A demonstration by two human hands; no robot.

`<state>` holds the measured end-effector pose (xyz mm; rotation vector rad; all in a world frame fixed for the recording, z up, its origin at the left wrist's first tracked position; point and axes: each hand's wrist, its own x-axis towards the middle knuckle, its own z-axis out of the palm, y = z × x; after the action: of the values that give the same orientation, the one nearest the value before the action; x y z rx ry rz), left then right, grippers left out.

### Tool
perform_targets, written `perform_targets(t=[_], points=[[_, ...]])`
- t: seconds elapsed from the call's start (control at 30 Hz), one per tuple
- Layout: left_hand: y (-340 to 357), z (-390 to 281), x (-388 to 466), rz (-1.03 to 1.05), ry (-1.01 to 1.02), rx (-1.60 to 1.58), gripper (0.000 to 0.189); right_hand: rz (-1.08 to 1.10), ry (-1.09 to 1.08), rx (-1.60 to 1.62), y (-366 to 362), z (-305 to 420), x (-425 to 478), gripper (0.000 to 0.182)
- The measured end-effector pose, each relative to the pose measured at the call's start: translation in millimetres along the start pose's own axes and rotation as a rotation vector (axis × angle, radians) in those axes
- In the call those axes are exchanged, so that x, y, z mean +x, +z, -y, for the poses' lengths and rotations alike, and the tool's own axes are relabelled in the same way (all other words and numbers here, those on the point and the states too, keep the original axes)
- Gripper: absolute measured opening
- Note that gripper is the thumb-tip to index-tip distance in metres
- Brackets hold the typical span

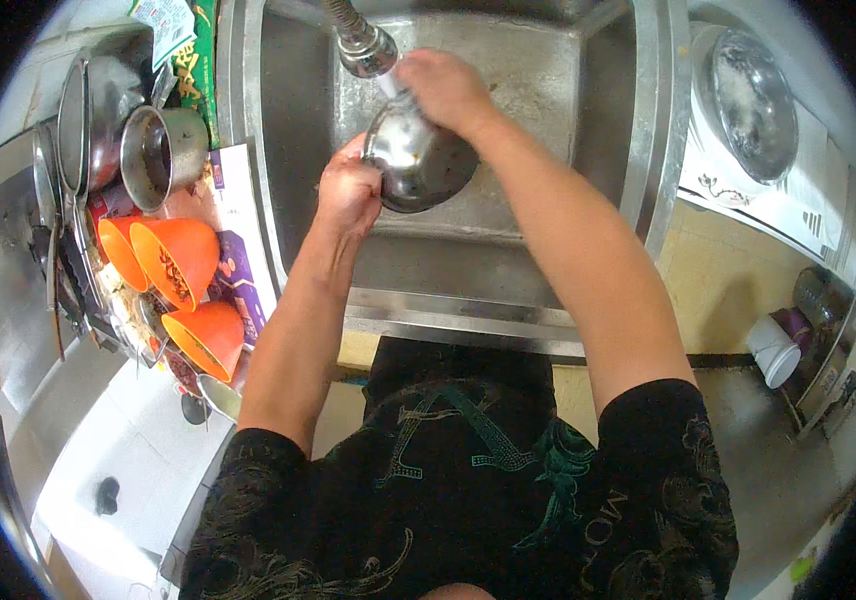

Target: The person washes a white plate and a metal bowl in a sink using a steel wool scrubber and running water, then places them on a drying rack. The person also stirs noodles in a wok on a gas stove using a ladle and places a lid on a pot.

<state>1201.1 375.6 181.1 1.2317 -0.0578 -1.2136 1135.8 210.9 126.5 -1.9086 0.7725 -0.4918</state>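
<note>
A shiny metal bowl [428, 161], its rounded side showing, is held over a deep stainless steel sink [465, 274]. My left hand [350, 187] grips the bowl's left rim, the fingers partly hidden behind it. At the bowl's upper edge lies my right hand [446, 90], slightly blurred, close under the tap's spout; its fingertips are hard to make out, and whether it grips anything cannot be told. The metal tap [368, 52] with a ribbed flexible neck comes in from the top, and water seems to run from it onto the bowl.
Left of the sink stand a metal pot [187, 154], a strainer [75, 127], several orange cups [186, 259] with contents and a green box [195, 67]. To the right, a large metal bowl [756, 109] rests on a white surface. A white bucket [773, 351] is lower right.
</note>
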Motion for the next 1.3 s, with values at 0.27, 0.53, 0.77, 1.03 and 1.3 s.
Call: perform_targets(t=[0.27,0.53,0.77,1.03,1.3], points=[[-9,18,19,-0.016,0.097,-0.525,0.077,-0.306,1.003,1.105,-24,-14,-59,0.029],[-4,7,26,-0.208,-0.554,-0.310,0.050,-0.162,0.201,0.039,-55,4,-83,0.027],[-52,44,35,-0.109,-0.442,-0.181,0.043,0.186,0.302,0.163,-66,10,-112,0.025],[3,34,5,-0.275,-0.319,-0.190,0.054,0.163,-0.134,-0.644,-41,1,-75,0.037],[11,48,-8,-0.219,-0.344,-0.192,0.043,-0.173,0.311,-0.326,3,1,-67,0.036]])
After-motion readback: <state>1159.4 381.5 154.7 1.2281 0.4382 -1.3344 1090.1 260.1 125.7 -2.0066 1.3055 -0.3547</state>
